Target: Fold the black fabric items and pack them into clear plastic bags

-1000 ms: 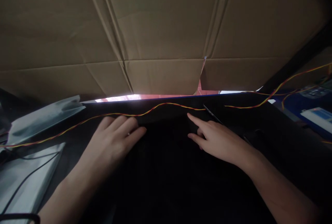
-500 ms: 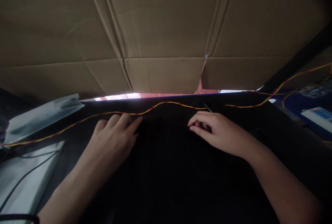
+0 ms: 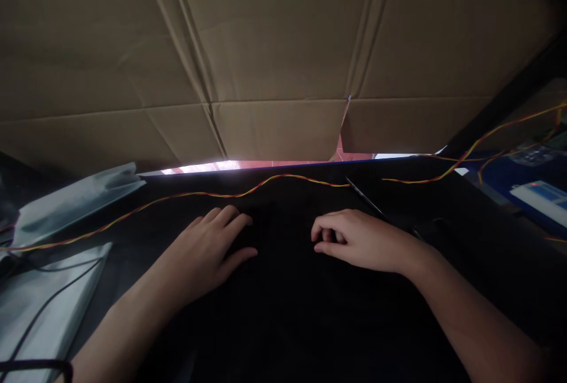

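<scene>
My left hand [image 3: 208,253] lies flat on a black surface [image 3: 283,312], fingers stretched out and holding nothing. My right hand [image 3: 358,240] rests beside it with the fingers curled under; whether anything is inside them is hidden in the dark. A twisted red-and-yellow wire [image 3: 274,179] runs across the black surface just beyond both hands. A thin dark rod-like thing [image 3: 367,203] lies slanted past my right hand, not touching it.
A folded brown cardboard sheet [image 3: 283,46] stands as a wall behind the surface. Silvery bags [image 3: 75,197] and a black cable [image 3: 39,306] lie at the left. At the right are more red-and-yellow wires [image 3: 478,146] and a pale blue device [image 3: 538,194].
Both hands have drawn back toward me, away from the wire. My right index finger, pointing out a second ago, has curled in with the other fingers.
</scene>
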A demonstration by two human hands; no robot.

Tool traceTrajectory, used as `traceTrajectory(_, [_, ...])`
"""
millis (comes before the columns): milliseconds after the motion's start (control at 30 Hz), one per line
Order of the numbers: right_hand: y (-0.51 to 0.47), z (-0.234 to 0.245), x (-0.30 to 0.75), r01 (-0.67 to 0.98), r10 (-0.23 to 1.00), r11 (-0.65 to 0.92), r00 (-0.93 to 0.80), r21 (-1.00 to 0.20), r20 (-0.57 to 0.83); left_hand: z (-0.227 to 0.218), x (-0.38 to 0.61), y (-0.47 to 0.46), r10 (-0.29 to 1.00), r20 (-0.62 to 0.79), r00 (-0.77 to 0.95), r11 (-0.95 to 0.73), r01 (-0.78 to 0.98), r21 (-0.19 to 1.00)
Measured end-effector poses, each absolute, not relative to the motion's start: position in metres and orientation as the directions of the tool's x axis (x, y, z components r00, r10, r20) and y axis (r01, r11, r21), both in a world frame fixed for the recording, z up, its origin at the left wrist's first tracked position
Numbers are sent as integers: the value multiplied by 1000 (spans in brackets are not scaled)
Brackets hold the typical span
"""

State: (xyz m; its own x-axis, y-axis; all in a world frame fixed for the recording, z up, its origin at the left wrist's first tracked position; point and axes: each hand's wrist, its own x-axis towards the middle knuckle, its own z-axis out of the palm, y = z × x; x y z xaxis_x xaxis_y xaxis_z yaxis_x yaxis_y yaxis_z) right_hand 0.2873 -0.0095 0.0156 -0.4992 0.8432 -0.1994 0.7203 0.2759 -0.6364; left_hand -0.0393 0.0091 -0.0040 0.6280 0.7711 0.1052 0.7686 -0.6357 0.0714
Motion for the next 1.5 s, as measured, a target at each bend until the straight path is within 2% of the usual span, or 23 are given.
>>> traceTrajectory(100, [-9,19,290,731,842,236,-483,-640,-241,4,-40,9,742,83,665,-670,737,88])
traceTrajectory(233, [-11,21,284,712,880,360,-473,-602,-33,17,-27,-7,636,43,770,-758,613,221])
traceTrajectory(300, [-13,21,279,687,856,407,-517,-601,-11,18,-20,-18,601,-28,799,-759,582,291])
traceTrajectory(400, [-17,23,273,676,816,407,-572,-615,-88,13,-15,-27,575,-176,799,-718,596,359])
traceTrajectory(467, [-21,24,273,695,790,367,-584,-618,-188,9,-16,-28,556,-244,795,-688,605,401])
traceTrajectory(600, [-29,26,277,738,711,247,-579,-628,-400,8,-23,-25,560,-284,779,-638,624,451])
traceTrajectory(700, [-31,27,279,767,683,224,-564,-601,-465,9,-24,-23,547,-317,775,-634,630,448])
traceTrajectory(767, [-30,27,279,764,667,198,-565,-614,-487,8,-24,-21,556,-269,787,-658,614,436])
traceTrajectory(800, [-28,27,278,746,681,194,-570,-636,-460,8,-24,-20,568,-218,794,-677,601,424])
traceTrajectory(867, [-23,24,277,706,779,241,-550,-666,-301,5,-25,-14,617,-90,782,-709,601,367])
traceTrajectory(933, [-17,19,276,706,864,352,-498,-614,-77,1,-29,-6,667,31,745,-722,635,274])
traceTrajectory(967, [-15,16,276,718,874,393,-485,-574,-8,-2,-31,-2,689,77,721,-717,661,222])
traceTrajectory(1067, [-10,9,281,736,862,422,-507,-529,-19,-10,-39,9,725,116,679,-689,716,109])
traceTrajectory(1133, [-8,6,284,733,861,405,-507,-547,-44,-14,-41,13,730,93,677,-683,724,98])
traceTrajectory(1233, [-5,1,283,736,883,428,-463,-525,71,-16,-40,15,733,111,671,-680,725,106])
traceTrajectory(1333, [0,-8,280,772,896,444,-387,-455,216,-15,-40,19,758,182,626,-644,762,62])
traceTrajectory(1500, [6,-15,280,798,900,436,-379,-416,217,-10,-41,23,780,268,566,-582,813,-24])
